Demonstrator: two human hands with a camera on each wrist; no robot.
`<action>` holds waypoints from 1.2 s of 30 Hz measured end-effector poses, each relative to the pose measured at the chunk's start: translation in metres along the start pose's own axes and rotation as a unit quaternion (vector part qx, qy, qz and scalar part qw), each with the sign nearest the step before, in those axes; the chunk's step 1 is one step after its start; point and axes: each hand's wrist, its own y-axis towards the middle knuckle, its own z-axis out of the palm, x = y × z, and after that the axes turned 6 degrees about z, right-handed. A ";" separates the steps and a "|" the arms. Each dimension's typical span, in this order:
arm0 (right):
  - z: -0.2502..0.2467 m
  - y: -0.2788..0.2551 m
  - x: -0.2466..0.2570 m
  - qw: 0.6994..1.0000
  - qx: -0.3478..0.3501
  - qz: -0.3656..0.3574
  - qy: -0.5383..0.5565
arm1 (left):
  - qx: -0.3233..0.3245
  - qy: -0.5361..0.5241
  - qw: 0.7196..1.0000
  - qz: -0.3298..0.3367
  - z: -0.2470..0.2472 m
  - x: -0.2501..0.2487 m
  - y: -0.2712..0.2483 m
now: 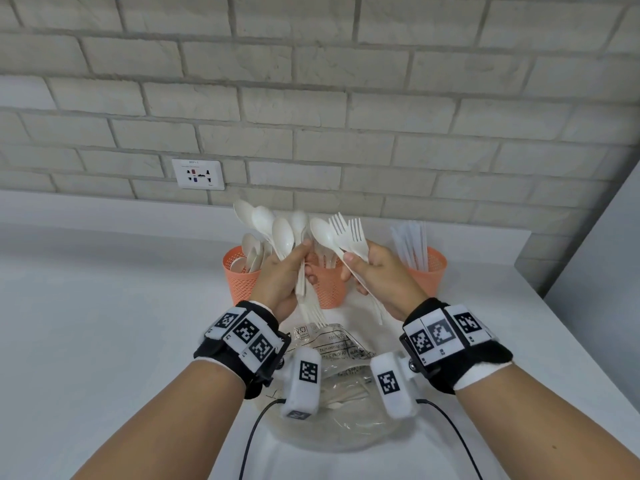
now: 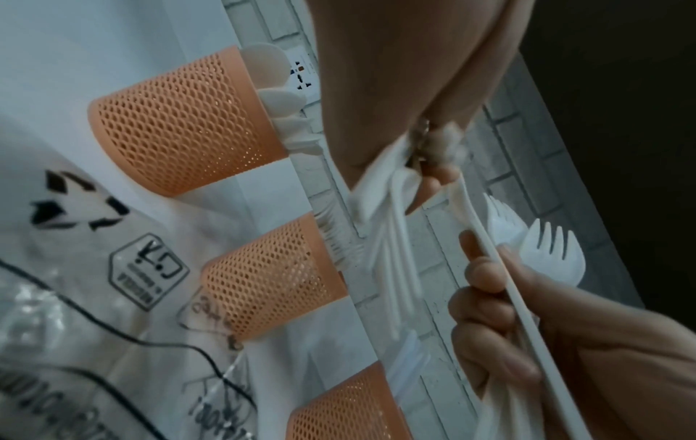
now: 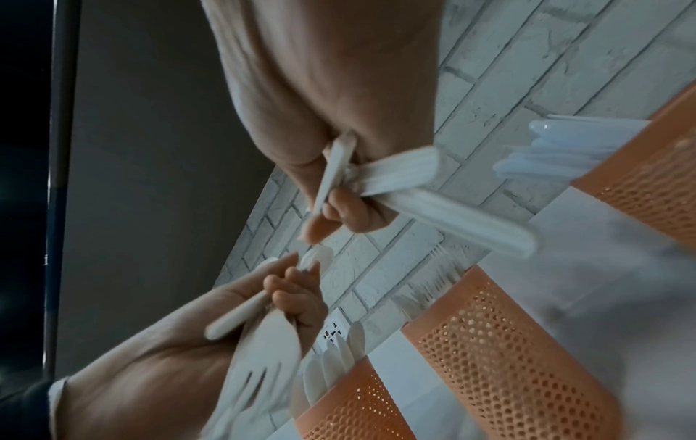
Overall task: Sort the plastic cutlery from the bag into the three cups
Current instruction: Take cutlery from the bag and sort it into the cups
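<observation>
nearest the camera the clear plastic bag lies crumpled on the white desk, and it looks like a few pieces are left inside, hard to tell through the wrinkles. right above it both hands are full: the left hand is clenched round a bunch of spoons fanned bowls up, with some fork tines poking out the bottom of the same fist, so that bunch is mixed. the right hand is grasping two forks plus one spoon lying across its fingers. behind them stand the three orange mesh cups: the left cup already has spoons, the middle cup has forks, the right cup has knives. imo the trick here is to pass that stray spoon over to the left bunch first, pull the upside down forks out by their tines, and only then drop each bundle handles down into its cup, low over the rim so the light cups don't tip.
</observation>
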 end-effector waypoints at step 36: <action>0.025 0.092 -0.014 0.979 -0.181 -0.058 -0.076 | -0.002 -0.148 0.989 -0.016 -0.054 -0.007 0.037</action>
